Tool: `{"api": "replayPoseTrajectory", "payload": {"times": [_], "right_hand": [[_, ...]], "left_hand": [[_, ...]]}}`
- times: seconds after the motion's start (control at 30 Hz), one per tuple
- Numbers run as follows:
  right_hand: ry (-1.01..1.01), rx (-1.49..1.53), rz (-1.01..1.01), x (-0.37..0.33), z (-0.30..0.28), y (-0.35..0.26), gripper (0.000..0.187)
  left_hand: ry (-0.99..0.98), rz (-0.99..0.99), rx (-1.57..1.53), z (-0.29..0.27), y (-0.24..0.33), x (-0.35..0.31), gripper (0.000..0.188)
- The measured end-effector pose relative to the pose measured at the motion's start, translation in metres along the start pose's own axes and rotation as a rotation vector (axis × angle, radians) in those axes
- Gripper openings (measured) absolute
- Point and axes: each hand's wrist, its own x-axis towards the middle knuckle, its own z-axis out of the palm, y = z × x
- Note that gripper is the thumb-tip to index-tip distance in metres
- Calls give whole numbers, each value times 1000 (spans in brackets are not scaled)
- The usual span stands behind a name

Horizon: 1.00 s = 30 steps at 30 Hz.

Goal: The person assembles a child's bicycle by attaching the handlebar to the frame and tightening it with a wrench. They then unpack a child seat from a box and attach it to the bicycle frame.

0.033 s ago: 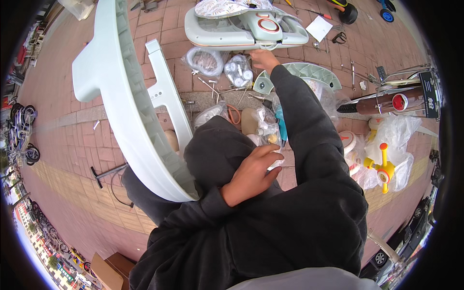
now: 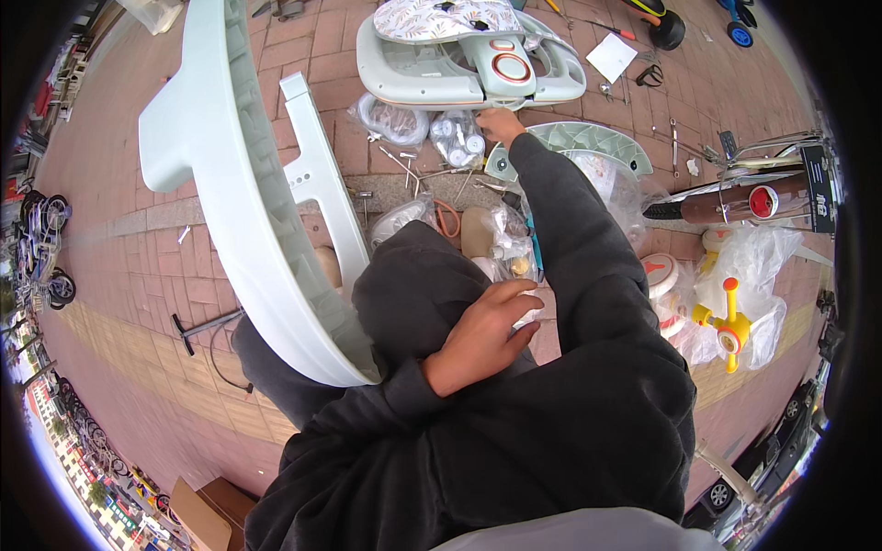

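At the far middle lies a pale oval plastic frame (image 2: 418,90) with a leaf-print cloth pad (image 2: 441,20) and an orange-ringed panel on its front. My right hand (image 2: 500,126) reaches out to it, fingers curled at its front edge just under the panel. My left hand (image 2: 482,335) rests over my raised knee, fingers bent and thumb apart. Something whitish shows between its thumb and fingers, and I cannot tell whether it is held. A long, curved, pale plastic rail (image 2: 230,202) leans upright on my left, beside a smaller pale bracket (image 2: 322,165).
Bagged white wheels (image 2: 457,138), a bagged ring (image 2: 393,118) and loose tools lie before me. A curved ribbed piece (image 2: 588,142) is to their right. On the right are a yellow toy part (image 2: 732,331), plastic bags and a bicycle wheel (image 2: 717,202). A T-handled pump (image 2: 207,331) lies left.
The oval frame has come slightly nearer, its front edge lower in view, with my right hand still at it. My left hand stays at the knee.
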Motion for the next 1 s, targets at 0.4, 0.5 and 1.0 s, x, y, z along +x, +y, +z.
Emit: {"api": "replayPoseTrajectory", "payload": {"times": [0.4, 0.5, 1.0], "right_hand": [[466, -732, 335, -19, 121, 60, 43], [369, -691, 307, -22, 112, 65, 52], [300, -841, -84, -26, 41, 74, 10]], "left_hand": [[114, -94, 37, -5, -7, -8, 27], [148, -72, 0, -5, -2, -13, 28], [230, -26, -50, 4, -10, -10, 23]]}}
